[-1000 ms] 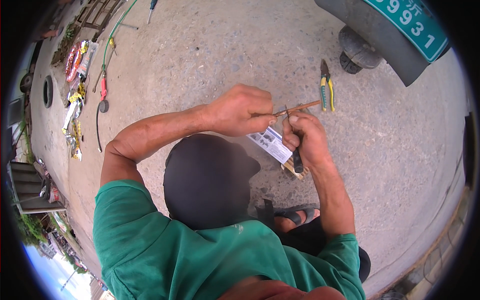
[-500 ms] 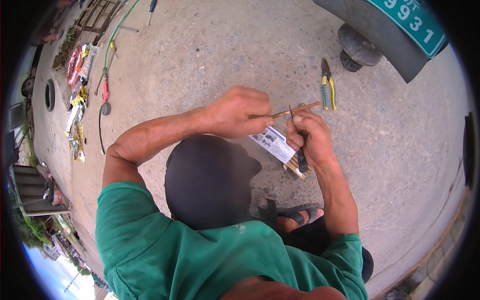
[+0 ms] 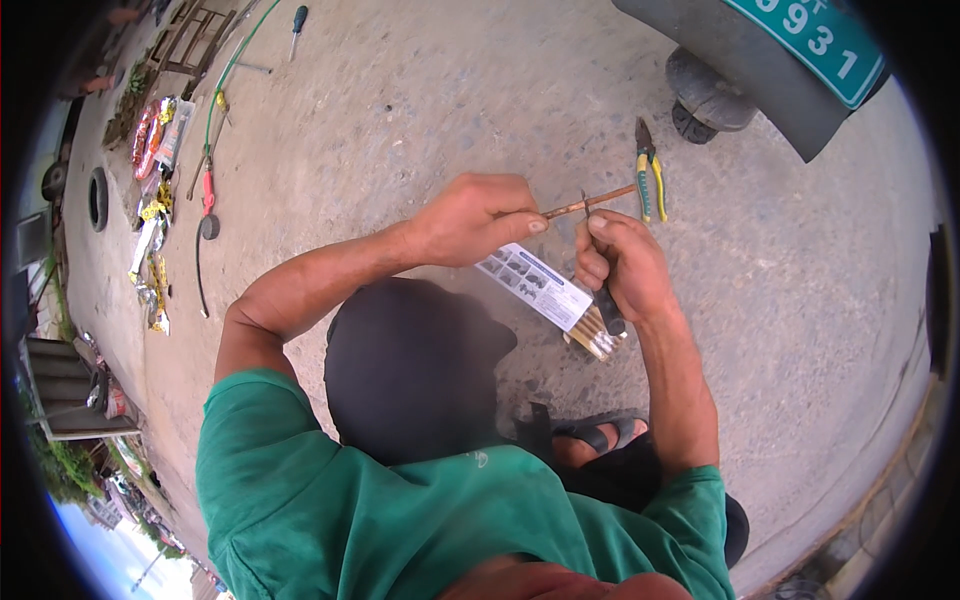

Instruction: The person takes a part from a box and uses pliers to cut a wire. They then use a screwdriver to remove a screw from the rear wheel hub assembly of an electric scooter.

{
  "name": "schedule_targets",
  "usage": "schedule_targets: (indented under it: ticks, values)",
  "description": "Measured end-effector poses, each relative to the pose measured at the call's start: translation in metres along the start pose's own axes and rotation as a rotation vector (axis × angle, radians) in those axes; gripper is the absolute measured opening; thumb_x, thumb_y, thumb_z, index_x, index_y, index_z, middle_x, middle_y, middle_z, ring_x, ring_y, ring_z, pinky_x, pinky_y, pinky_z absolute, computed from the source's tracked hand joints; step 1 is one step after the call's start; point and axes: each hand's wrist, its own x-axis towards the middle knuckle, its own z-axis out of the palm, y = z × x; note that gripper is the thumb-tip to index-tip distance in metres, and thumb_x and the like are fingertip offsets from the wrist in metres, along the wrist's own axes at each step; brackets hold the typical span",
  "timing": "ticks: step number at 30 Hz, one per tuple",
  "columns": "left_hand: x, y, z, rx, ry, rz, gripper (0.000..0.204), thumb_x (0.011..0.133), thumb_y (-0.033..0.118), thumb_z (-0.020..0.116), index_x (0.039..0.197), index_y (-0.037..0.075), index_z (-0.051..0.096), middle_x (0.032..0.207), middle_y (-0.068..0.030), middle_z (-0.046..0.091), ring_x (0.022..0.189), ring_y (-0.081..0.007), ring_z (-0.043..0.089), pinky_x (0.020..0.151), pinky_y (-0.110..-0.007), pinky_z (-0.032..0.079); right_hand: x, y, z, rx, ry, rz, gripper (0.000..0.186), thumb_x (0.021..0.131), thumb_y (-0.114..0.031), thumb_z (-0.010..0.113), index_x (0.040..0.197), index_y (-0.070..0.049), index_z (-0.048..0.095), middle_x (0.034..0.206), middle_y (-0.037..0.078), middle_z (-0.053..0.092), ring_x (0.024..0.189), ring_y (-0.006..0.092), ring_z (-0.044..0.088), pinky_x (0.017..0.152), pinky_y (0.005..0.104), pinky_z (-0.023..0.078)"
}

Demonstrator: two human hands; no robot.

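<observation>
My left hand [image 3: 480, 220] is closed, pinching one end of a thin brown tire plug strip [image 3: 614, 195] between thumb and fingers. The strip stretches to the right, past my right hand's fingertips. My right hand [image 3: 632, 262] is wrapped round a tire plug tool with a black handle [image 3: 609, 308]; its slim metal tip [image 3: 586, 203] points away from me and meets the strip about midway. Whether the strip passes through the tip's eye or only crosses it, I cannot tell. Below my hands lies a packet [image 3: 540, 287] of brown strips with a white printed card.
Pliers [image 3: 650, 170] with yellow-green handles lie beyond my right hand. A vehicle's dark flap with a green plate [image 3: 815, 45] hangs at far right. Left are a screwdriver [image 3: 297, 30], a green hose with red gauge grip [image 3: 208, 190], shiny packages [image 3: 155, 225] and a tire [image 3: 98, 198].
Both hands and the strip have moved slightly farther from me. More of the packet shows below them. The grips on the strip and tool look the same.
</observation>
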Motion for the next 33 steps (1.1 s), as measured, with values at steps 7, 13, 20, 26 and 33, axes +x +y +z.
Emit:
schedule_targets:
  ticks: [7, 13, 20, 26, 33]
  values:
    - [-0.003, -0.019, -0.004, -0.417, 0.047, -0.298, 0.033, 0.106, 0.030, 0.059, 0.106, -0.001, 0.072, 0.086, -0.0036, 0.065, 0.081, -0.0111, 0.062, 0.074, -0.029, 0.050, 0.003, -0.009, -0.014, -0.103, 0.186, -0.047, 0.028, 0.105, -0.023, 0.052, 0.093, 0.001, 0.062, 0.067, 0.002, 0.049, 0.059, 0.0138, 0.044, 0.057, 0.0294, 0.039]
    - [0.005, -0.013, 0.011, -0.276, 0.096, -0.382, 0.032, 0.101, 0.031, 0.066, 0.110, 0.001, 0.071, 0.093, -0.0044, 0.067, 0.089, -0.0136, 0.063, 0.079, -0.031, 0.052, 0.013, -0.011, -0.018, 0.058, 0.110, -0.254, 0.029, 0.107, -0.027, 0.053, 0.110, 0.000, 0.064, 0.100, 0.009, 0.065, 0.095, 0.0209, 0.059, 0.088, 0.0367, 0.046]
    - [0.028, -0.009, 0.057, -0.270, -0.081, -0.085, 0.080, 0.078, 0.029, 0.089, 0.143, 0.007, 0.049, 0.131, -0.0157, 0.058, 0.123, -0.0270, 0.057, 0.100, -0.042, 0.050, 0.031, -0.011, -0.020, 0.404, 0.206, -0.356, 0.027, 0.109, -0.026, 0.050, 0.116, -0.003, 0.062, 0.110, 0.010, 0.064, 0.101, 0.0226, 0.058, 0.092, 0.0383, 0.044]
    - [0.044, -0.013, 0.074, -0.268, 0.151, -0.160, 0.050, 0.086, 0.021, 0.082, 0.125, 0.001, 0.058, 0.113, -0.0124, 0.067, 0.103, -0.0182, 0.063, 0.092, -0.035, 0.051, 0.036, -0.008, -0.022, 0.533, 0.207, -0.383, 0.026, 0.108, -0.025, 0.053, 0.121, -0.003, 0.062, 0.111, 0.007, 0.063, 0.107, 0.0234, 0.060, 0.094, 0.0380, 0.048]
    - [0.033, -0.022, 0.066, -0.287, 0.220, -0.158, 0.030, 0.091, 0.018, 0.078, 0.109, -0.001, 0.063, 0.094, -0.0056, 0.066, 0.090, -0.0115, 0.059, 0.082, -0.032, 0.050, 0.036, 0.010, -0.034, 0.332, 0.327, -0.358, 0.031, 0.104, -0.023, 0.061, 0.129, -0.003, 0.061, 0.114, 0.006, 0.064, 0.112, 0.0215, 0.060, 0.094, 0.0359, 0.047]
